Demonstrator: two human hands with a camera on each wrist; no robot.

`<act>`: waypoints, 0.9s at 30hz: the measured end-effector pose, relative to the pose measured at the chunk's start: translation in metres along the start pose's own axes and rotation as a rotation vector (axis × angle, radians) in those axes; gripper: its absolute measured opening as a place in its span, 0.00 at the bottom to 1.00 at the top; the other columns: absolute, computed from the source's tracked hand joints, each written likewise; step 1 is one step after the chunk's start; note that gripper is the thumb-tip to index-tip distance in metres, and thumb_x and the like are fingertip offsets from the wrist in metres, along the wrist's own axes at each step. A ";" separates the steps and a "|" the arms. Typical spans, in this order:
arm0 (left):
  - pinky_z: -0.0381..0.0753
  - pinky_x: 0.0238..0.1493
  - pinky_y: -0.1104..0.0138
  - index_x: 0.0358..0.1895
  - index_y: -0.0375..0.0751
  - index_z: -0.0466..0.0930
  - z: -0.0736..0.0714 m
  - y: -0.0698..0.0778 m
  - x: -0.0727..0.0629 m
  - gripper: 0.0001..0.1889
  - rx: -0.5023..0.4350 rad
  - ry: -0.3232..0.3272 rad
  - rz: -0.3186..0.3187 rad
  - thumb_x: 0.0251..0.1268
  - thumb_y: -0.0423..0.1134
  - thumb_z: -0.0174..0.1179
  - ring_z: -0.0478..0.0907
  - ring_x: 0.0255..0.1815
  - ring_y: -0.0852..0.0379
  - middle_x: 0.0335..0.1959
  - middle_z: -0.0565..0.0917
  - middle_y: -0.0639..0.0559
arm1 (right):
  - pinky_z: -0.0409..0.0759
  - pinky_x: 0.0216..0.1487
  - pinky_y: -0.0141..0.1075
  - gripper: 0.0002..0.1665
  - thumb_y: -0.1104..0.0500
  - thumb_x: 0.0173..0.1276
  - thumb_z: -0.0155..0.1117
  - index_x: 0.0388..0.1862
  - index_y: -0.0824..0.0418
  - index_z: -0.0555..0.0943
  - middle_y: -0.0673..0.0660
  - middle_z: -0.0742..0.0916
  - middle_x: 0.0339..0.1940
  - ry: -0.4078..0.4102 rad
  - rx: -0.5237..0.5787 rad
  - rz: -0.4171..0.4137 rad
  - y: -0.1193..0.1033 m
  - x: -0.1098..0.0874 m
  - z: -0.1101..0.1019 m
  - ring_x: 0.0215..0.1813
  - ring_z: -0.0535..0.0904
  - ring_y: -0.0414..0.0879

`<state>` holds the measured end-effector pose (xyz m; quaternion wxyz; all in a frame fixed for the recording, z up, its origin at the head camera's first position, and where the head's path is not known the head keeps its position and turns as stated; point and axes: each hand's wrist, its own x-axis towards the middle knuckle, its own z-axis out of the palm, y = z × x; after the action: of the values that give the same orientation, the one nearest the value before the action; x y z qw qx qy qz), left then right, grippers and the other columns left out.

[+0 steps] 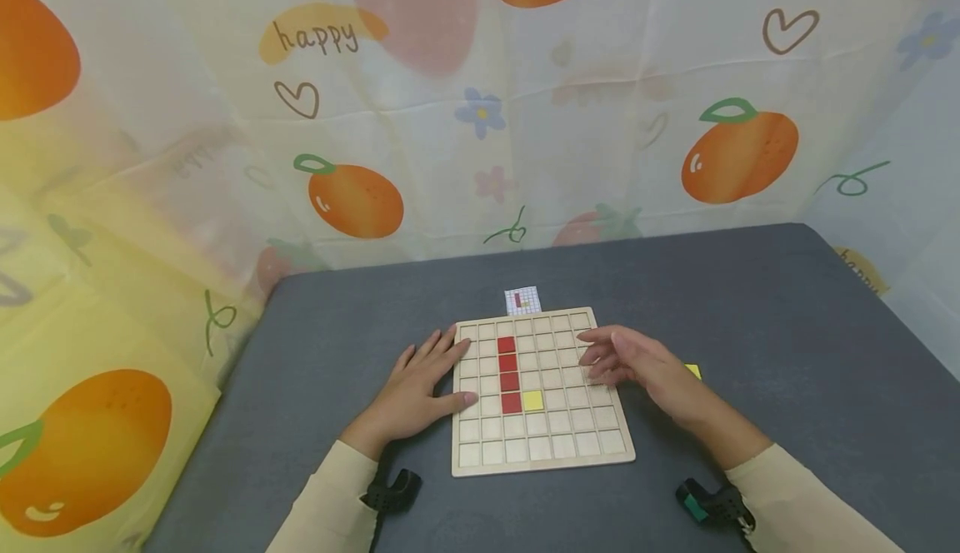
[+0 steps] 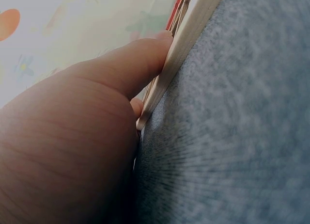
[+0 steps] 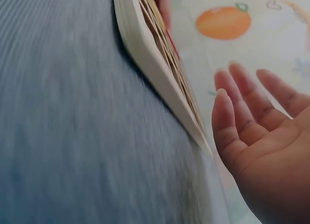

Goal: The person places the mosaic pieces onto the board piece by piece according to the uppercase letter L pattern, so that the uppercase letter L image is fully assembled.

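A wooden grid board [image 1: 555, 450] lies flat on the grey table, its cells divided by raised strips. Several red square tiles [image 1: 508, 362] form a column in it, and one yellow square tile [image 1: 533, 401] sits right of the lowest red one. My left hand [image 1: 420, 386] rests on the board's left edge, fingers spread and thumb on the rim; the left wrist view shows the thumb [image 2: 145, 59] against the board's side. Over the board's right edge hovers my right hand [image 1: 633, 366], fingers loosely extended. Nothing shows in its fingers in the right wrist view.
Behind the board lies a small printed card [image 1: 522, 300] with a grid pattern. A yellow piece [image 1: 693, 371] is partly hidden behind my right wrist. A printed curtain [image 1: 420, 137] hangs along the table's far edge. Each wrist wears a black camera band [image 1: 393, 490].
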<state>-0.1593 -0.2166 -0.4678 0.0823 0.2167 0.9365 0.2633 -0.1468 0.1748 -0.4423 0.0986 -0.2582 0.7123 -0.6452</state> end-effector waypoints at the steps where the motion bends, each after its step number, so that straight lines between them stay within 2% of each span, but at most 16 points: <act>1: 0.32 0.82 0.38 0.90 0.53 0.57 0.000 0.001 0.000 0.49 0.001 -0.001 -0.002 0.74 0.69 0.64 0.38 0.90 0.48 0.91 0.47 0.55 | 0.86 0.53 0.41 0.30 0.55 0.95 0.36 0.75 0.76 0.73 0.71 0.84 0.57 0.006 0.002 -0.003 0.000 -0.002 -0.004 0.54 0.85 0.60; 8: 0.32 0.82 0.39 0.90 0.53 0.56 -0.001 0.001 0.000 0.49 0.003 -0.007 -0.002 0.74 0.69 0.64 0.37 0.90 0.49 0.91 0.46 0.56 | 0.84 0.53 0.40 0.33 0.54 0.95 0.29 0.75 0.80 0.69 0.75 0.83 0.57 0.021 0.003 -0.046 0.001 -0.016 -0.032 0.54 0.85 0.59; 21: 0.32 0.83 0.39 0.90 0.53 0.58 0.001 0.000 0.000 0.49 0.012 0.006 -0.010 0.74 0.69 0.65 0.38 0.90 0.49 0.90 0.47 0.56 | 0.83 0.55 0.36 0.31 0.54 0.95 0.30 0.77 0.65 0.76 0.64 0.86 0.57 0.119 -0.066 -0.033 0.009 -0.040 -0.079 0.55 0.86 0.52; 25: 0.34 0.82 0.38 0.89 0.52 0.59 0.002 -0.001 -0.001 0.49 0.011 0.026 0.000 0.73 0.68 0.65 0.40 0.90 0.47 0.90 0.49 0.54 | 0.83 0.55 0.34 0.29 0.56 0.95 0.32 0.76 0.56 0.79 0.62 0.87 0.57 0.139 -0.091 -0.029 0.013 -0.044 -0.090 0.55 0.85 0.50; 27: 0.34 0.82 0.38 0.89 0.51 0.60 0.002 -0.001 -0.001 0.48 0.007 0.030 0.004 0.74 0.68 0.65 0.41 0.90 0.46 0.90 0.50 0.53 | 0.83 0.55 0.33 0.26 0.58 0.94 0.36 0.75 0.57 0.79 0.61 0.87 0.58 0.152 -0.128 -0.014 0.014 -0.046 -0.094 0.55 0.86 0.49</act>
<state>-0.1584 -0.2166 -0.4699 0.0669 0.2151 0.9380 0.2633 -0.1555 0.2797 -0.4514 0.0231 -0.2190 0.7556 -0.6169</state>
